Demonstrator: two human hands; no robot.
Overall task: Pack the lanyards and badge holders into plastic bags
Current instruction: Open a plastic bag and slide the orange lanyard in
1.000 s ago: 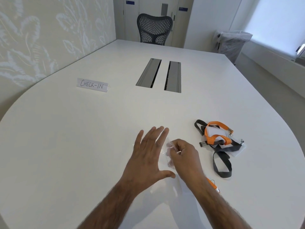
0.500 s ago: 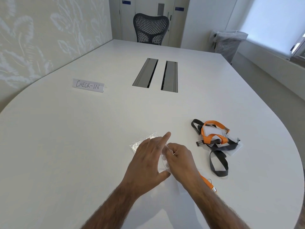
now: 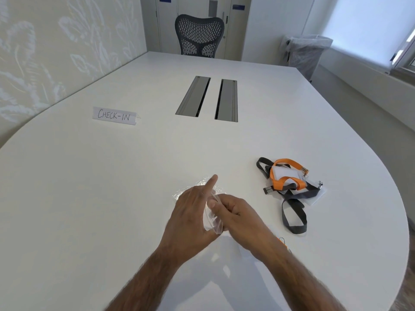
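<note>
Spread a second ago, the left hand [image 3: 193,212] now grips the clear crinkly plastic bag [image 3: 212,222]; the right hand [image 3: 239,215] pinches its edge between the fingers. Opening step, I judge: next part the mouth, then fetch the orange-and-grey lanyards [image 3: 289,184] lying right of the fingers.

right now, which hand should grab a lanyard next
Right. The lanyards lie off to the side of the right hand, nearer it. The left hand sits across the bag from them and could probably hold it alone.
</note>
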